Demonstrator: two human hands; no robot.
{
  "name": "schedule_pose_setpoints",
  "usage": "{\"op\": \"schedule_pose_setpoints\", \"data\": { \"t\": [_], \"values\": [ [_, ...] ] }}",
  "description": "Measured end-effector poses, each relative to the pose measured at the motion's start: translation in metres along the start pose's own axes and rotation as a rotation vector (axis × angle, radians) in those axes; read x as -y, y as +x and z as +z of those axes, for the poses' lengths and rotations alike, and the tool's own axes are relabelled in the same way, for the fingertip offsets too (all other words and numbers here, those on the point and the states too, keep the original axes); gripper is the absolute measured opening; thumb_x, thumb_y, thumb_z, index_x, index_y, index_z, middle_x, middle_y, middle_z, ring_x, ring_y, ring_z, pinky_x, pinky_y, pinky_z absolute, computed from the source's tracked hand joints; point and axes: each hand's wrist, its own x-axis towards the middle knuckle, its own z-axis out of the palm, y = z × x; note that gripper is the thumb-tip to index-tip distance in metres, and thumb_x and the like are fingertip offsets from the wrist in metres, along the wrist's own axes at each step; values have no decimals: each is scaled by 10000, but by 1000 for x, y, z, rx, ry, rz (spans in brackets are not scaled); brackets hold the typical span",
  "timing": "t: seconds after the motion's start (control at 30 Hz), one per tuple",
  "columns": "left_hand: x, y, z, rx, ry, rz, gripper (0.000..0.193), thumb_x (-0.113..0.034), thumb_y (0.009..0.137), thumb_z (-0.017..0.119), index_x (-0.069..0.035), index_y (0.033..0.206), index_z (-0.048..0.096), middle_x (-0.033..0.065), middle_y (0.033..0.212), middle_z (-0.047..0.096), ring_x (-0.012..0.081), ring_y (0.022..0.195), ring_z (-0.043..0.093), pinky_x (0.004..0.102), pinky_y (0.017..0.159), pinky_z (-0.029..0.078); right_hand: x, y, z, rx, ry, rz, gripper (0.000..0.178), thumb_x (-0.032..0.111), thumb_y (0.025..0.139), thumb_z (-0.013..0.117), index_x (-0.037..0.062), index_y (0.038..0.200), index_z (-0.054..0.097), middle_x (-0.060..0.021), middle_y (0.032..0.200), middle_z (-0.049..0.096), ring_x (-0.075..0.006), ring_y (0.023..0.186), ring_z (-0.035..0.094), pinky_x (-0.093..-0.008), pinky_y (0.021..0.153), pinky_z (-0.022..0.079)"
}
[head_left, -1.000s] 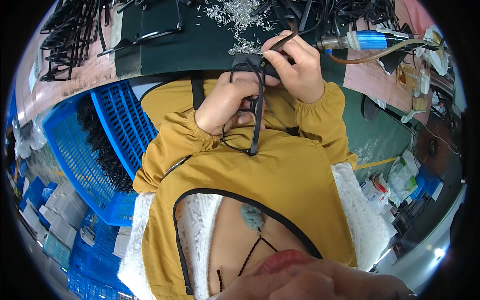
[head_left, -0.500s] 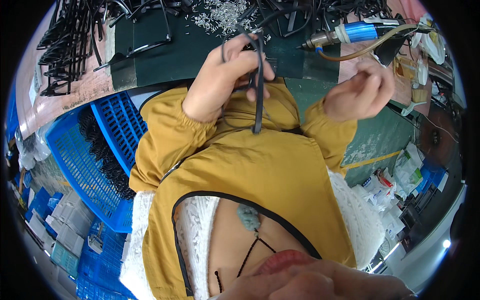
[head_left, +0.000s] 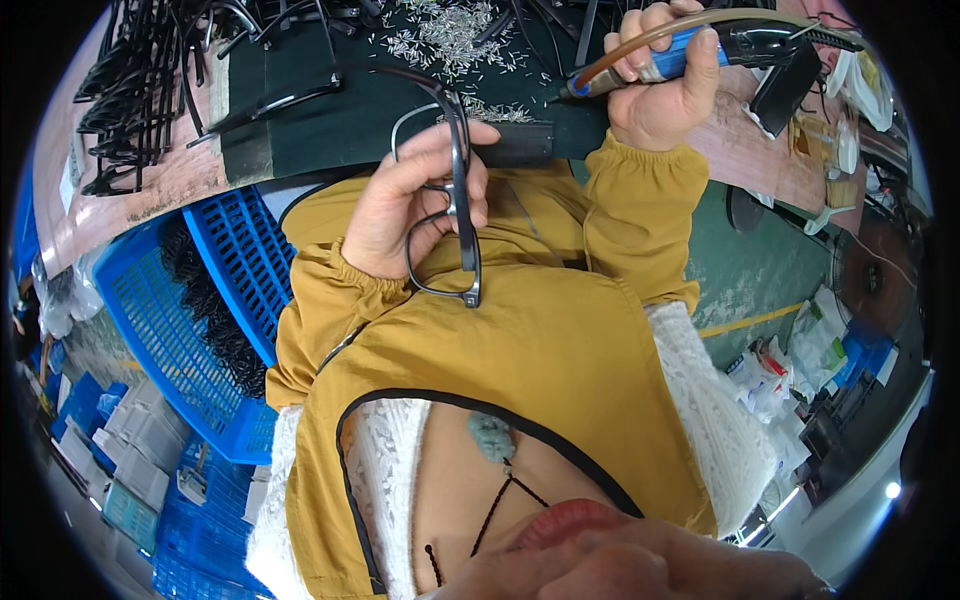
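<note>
A dark eyeglass frame (head_left: 470, 290) hangs in my left hand (head_left: 415, 195), whose fingers close around it near the temples and bridge. The frame is held upright over my lap, just in front of the table edge. My right hand (head_left: 660, 105) is wrapped round a blue and black power screwdriver (head_left: 680, 56) with a brown hose. Its tip points left, low over the dark green mat (head_left: 350, 125). Beyond the glasses, a heap of small silver screws (head_left: 450, 40) is scattered on the mat, with a smaller pile (head_left: 495, 112) near a dark block (head_left: 525, 145).
Stacked black eyeglass frames (head_left: 130, 100) crowd the table's left side. Another frame (head_left: 290, 98) lies on the mat. A blue plastic basket (head_left: 150, 330) with black items stands at my left. A fan (head_left: 870, 275) and plastic bags (head_left: 815, 335) are at the right.
My right hand has moved up and left and taken hold of the screwdriver, lifting it. My left hand has turned the eyeglass frame and drawn it slightly left and nearer.
</note>
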Motion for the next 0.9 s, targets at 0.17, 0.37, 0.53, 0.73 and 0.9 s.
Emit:
{"op": "schedule_pose_setpoints", "data": {
  "t": [0.17, 0.37, 0.53, 0.73, 0.9],
  "values": [
    [11, -2, 3, -48, -16, -81, 403, -304, 1068, 467, 2, 1273, 630, 74, 848, 678, 174, 712, 711, 256, 652, 599, -9, -4, 6, -28, 311, 36, 309, 375, 1042, 587, 94, 1163, 539, 9, 732, 408, -93, 537, 382, -227, 434, 321],
    [10, -3, 14, -52, -22, -47, 650, -555, 1092, 350, 3, 1200, 664, 47, 724, 610, 202, 665, 686, 260, 605, 553, 4, -1, 16, -71, 255, 53, 306, 381, 1050, 572, 95, 1149, 536, 13, 727, 392, -90, 539, 360, -231, 437, 313],
    [12, -6, 21, -158, 142, -92, 471, -450, 1063, 528, 1, 1141, 639, 59, 756, 628, 196, 634, 657, 266, 584, 511, 11, -3, 24, -91, 265, 58, 304, 387, 1056, 559, 95, 1138, 533, 16, 723, 379, -87, 541, 343, -234, 440, 306],
    [-4, 5, 39, -256, 268, 224, 321, -187, 1011, 637, 39, 1237, 660, 42, 833, 676, 130, 743, 685, 244, 671, 538, 14, -2, 35, -138, 310, 52, 305, 393, 1063, 544, 95, 1125, 530, 19, 718, 363, -84, 544, 322, -238, 443, 298],
    [-3, 25, 52, -185, 319, 213, 212, -179, 986, 710, 20, 1061, 701, 11, 810, 616, 126, 719, 651, 247, 686, 517, 14, 6, 47, -112, 384, 73, 294, 392, 1057, 549, 101, 1098, 538, 26, 712, 360, -85, 543, 312, -240, 449, 292]
  ]
}}
